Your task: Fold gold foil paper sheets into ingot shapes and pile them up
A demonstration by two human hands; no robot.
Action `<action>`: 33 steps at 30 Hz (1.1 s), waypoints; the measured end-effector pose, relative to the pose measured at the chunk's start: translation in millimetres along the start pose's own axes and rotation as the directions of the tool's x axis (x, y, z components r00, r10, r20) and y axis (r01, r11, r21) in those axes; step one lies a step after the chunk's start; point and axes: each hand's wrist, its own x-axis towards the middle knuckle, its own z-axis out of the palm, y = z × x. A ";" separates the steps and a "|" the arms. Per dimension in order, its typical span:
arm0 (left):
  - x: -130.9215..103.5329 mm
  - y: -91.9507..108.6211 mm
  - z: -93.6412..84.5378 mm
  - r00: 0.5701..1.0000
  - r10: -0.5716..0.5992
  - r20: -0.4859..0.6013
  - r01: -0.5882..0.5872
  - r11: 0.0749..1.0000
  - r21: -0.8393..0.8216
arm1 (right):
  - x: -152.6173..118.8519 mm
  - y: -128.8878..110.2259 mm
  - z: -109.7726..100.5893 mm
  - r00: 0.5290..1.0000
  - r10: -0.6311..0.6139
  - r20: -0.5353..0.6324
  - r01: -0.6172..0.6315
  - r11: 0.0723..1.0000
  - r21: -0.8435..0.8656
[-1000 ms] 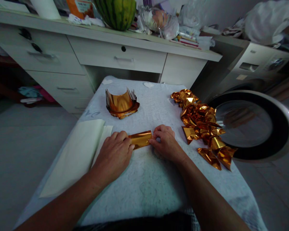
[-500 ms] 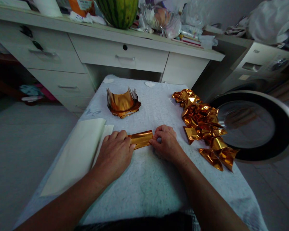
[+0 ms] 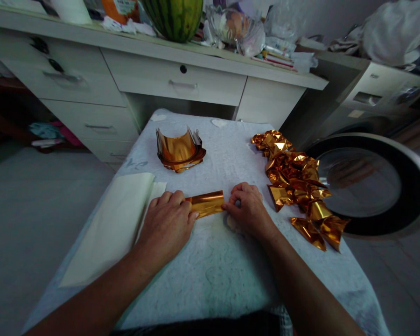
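Right hand (image 3: pixel 248 207) has shifted slightly outward, thumb at the end of a gold foil strip (image 3: pixel 209 204); whether it pinches is unclear. Left hand (image 3: pixel 168 219) clasps the other end.

Single head-worn view, facing forward and down, close over cloth-covered table (image 3: pixel 227 154)

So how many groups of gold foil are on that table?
3: a curved stack toward the far edge, a strip partly under the left hand, and a cluster on the right. Pieces within these may be hidden.
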 end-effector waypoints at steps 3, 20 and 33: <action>1.0 -0.6 1.4 1.000 0.002 0.003 -0.002 1.000 -0.001 | 0.7 3.6 -2.4 1.000 -0.004 0.005 0.004 1.000 -0.008; 0.5 -0.5 2.2 1.000 0.011 0.007 -0.011 0.999 -0.034 | -4.7 -13.0 2.8 0.924 -0.348 0.159 0.359 0.933 -0.042; -4.1 -1.1 2.2 1.000 -0.009 -0.020 0.008 0.999 -0.042 | -11.3 -41.1 17.6 0.980 -0.183 0.078 0.198 0.921 -0.335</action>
